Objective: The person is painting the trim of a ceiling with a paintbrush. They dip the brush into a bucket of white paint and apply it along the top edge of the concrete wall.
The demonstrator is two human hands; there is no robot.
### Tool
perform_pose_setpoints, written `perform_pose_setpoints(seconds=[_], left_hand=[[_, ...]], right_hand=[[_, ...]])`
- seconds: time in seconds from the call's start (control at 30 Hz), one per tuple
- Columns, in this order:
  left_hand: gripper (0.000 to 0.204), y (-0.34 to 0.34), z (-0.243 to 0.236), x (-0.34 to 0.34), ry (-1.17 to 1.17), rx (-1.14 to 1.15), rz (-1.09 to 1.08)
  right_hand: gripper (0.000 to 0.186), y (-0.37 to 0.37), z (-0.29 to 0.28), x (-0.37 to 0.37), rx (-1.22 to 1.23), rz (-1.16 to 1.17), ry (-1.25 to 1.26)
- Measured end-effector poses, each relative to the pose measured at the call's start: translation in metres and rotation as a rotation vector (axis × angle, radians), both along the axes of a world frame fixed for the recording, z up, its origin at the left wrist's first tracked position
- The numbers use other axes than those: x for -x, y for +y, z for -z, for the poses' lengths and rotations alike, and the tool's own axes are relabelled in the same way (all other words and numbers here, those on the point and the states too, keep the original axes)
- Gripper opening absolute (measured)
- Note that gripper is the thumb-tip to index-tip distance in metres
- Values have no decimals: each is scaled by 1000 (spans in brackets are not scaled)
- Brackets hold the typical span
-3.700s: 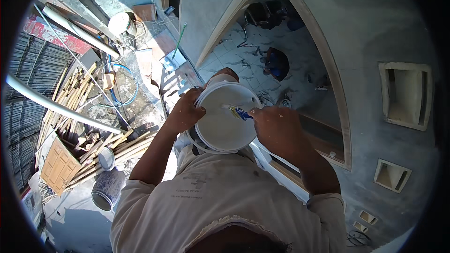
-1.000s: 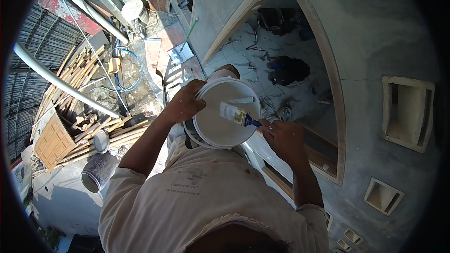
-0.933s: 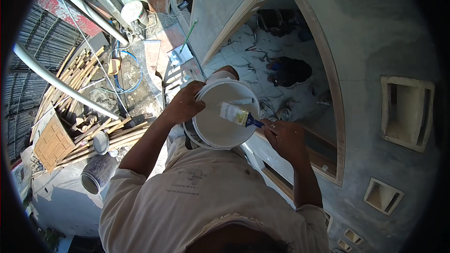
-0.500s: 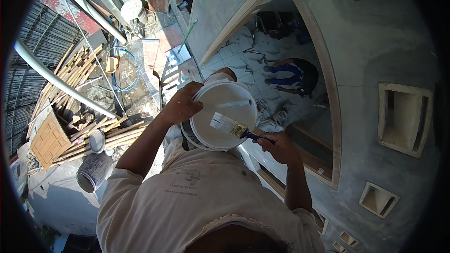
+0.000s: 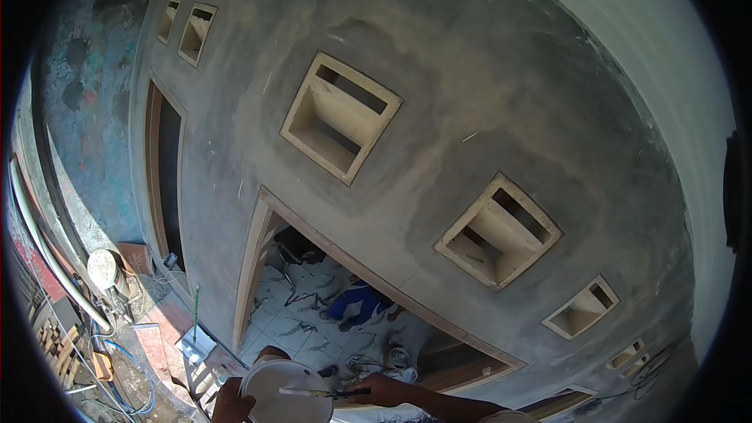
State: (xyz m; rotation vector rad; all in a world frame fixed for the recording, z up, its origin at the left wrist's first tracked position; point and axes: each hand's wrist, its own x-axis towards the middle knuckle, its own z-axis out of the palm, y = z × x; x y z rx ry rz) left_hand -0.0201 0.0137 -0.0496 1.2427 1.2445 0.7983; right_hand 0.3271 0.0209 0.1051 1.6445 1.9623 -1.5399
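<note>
At the lower edge, my left hand (image 5: 233,401) is closed on the rim of a white plastic bucket (image 5: 270,409), its thumb over the edge. The bucket's inside is whitish. My right hand (image 5: 377,389) grips the handle of a paintbrush (image 5: 312,393) from the right. The brush's pale bristles lie across the bucket's opening; whether they touch the inside, I cannot tell. Part of my body, a knee or foot, shows just beyond the bucket.
A grey plastered wall (image 5: 376,211) fills most of the view, with several square vent blocks (image 5: 341,117). Below the wooden door frame (image 5: 392,282), a person (image 5: 360,304) in blue bends over a tiled floor. At left lie a white pipe, hoses, bamboo and a round white container (image 5: 103,269).
My view has tilted up toward the wall, so the bucket and hands now sit at the lower edge. Both hands keep their hold. The person inside has shifted posture.
</note>
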Motion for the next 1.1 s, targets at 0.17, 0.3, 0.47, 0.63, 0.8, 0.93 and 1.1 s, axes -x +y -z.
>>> perform_pose_setpoints(seconds=[0.17,0.3,0.47,0.63,0.8,0.93,1.1], left_hand=[[48,4,-20,6,173,-23,16],[41,9,56,14,29,-81,-4],[36,16,21,14,16,-4,-83],[38,18,-5,16,156,78,-23],[55,27,33,23,207,91,91],[62,33,63,23,265,45,86],[63,30,98,21,253,31,94]], right_hand=[[54,23,7,-18,36,132,119],[45,56,-56,6,-404,70,341],[38,129,-200,41,-812,222,496],[33,207,-373,87,-1406,226,395],[25,282,-502,134,-1675,171,481],[18,330,-560,149,-1763,253,481],[15,355,-585,162,-1793,339,577]])
